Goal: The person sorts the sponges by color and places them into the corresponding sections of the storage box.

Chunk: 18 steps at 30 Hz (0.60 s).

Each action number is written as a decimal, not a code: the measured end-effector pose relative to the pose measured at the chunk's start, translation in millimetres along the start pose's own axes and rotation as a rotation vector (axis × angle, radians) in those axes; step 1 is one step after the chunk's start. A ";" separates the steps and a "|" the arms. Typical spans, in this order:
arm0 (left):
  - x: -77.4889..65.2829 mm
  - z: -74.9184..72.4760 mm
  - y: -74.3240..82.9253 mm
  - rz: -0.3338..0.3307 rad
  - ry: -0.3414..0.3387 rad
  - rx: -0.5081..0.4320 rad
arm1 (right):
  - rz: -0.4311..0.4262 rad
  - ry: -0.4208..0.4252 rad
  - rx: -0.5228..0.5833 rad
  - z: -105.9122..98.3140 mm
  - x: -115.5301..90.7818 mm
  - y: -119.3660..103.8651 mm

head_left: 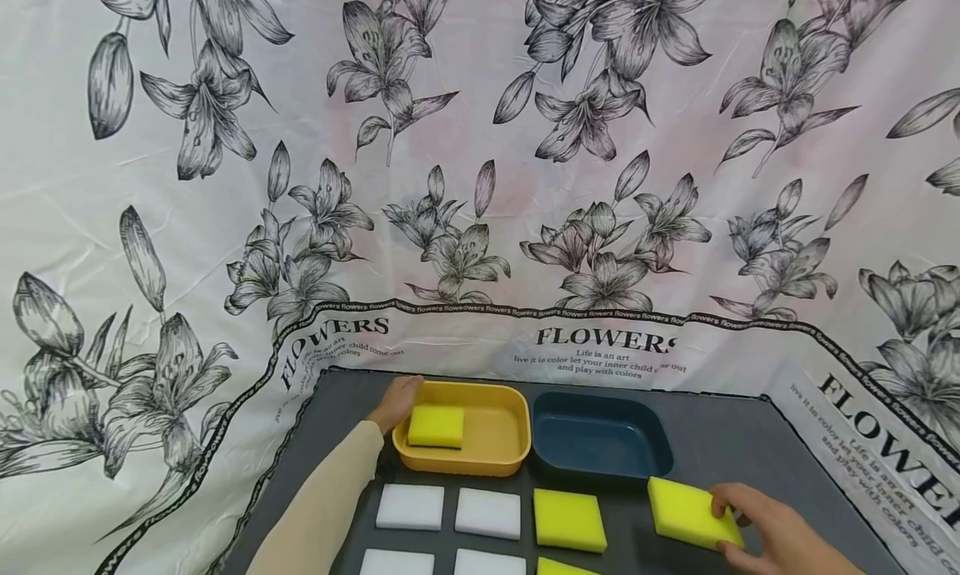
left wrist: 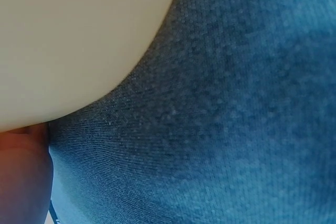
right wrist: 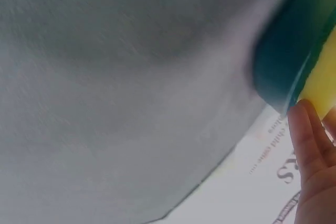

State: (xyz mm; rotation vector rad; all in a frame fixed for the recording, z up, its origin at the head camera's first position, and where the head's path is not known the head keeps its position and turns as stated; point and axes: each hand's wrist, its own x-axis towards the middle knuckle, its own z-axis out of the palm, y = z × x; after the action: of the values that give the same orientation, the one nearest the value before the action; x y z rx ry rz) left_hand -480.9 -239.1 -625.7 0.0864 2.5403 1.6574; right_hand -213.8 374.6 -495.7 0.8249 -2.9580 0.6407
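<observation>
My right hand (head_left: 765, 525) pinches a yellow sponge (head_left: 678, 508) by its right end, fingers on top and thumb at the near edge. It is just in front of the dark blue tub (head_left: 600, 435). In the right wrist view the held sponge (right wrist: 320, 85) overlaps the blue tub. My left hand (head_left: 397, 404) grips the left rim of the yellow tub (head_left: 487, 467), its fingertips at the far left corner. Another yellow sponge (head_left: 437, 426) leans inside that tub. The left wrist view shows mostly dark blue cloth, with part of a hand at the lower left.
On the dark grey table (head_left: 720, 425), white sponges (head_left: 410, 507) lie in rows at the near left. A yellow sponge (head_left: 568, 520) lies right of them, with another partly cut off in front. A flower-printed curtain (head_left: 465, 225) hangs behind and around the table.
</observation>
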 end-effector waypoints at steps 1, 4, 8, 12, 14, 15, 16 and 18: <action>6.4 -0.2 -8.4 0.008 -0.004 -0.001 | -0.025 0.030 -0.019 -2.2 1.5 -2.3; 11.6 0.3 -16.2 0.012 0.001 0.002 | -0.089 0.101 -0.058 -8.8 9.0 -10.2; -17.1 -2.0 16.2 0.012 0.000 0.030 | -0.110 0.181 -0.104 -17.0 26.2 -24.6; -48.0 -3.4 53.4 -0.005 0.001 0.045 | -0.095 0.198 -0.146 -26.2 51.6 -40.4; -54.7 -3.2 61.2 -0.017 0.004 0.043 | -0.096 0.178 -0.161 -29.7 66.3 -47.3; -56.2 -3.1 62.8 -0.021 0.003 0.037 | -0.098 0.166 -0.168 -30.4 73.6 -50.4; -55.5 -3.4 62.1 -0.022 0.003 0.050 | -0.096 0.150 -0.179 -31.0 80.9 -53.4; -57.7 -2.8 64.2 -0.026 0.004 0.031 | -0.089 0.111 -0.184 -31.1 95.1 -59.4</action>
State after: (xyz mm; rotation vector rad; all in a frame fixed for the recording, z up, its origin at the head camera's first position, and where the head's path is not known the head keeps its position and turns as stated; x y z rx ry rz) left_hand -424.7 -221.9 -562.4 0.0527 2.5587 1.6115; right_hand -269.5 293.4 -433.7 0.8683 -2.8089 0.3899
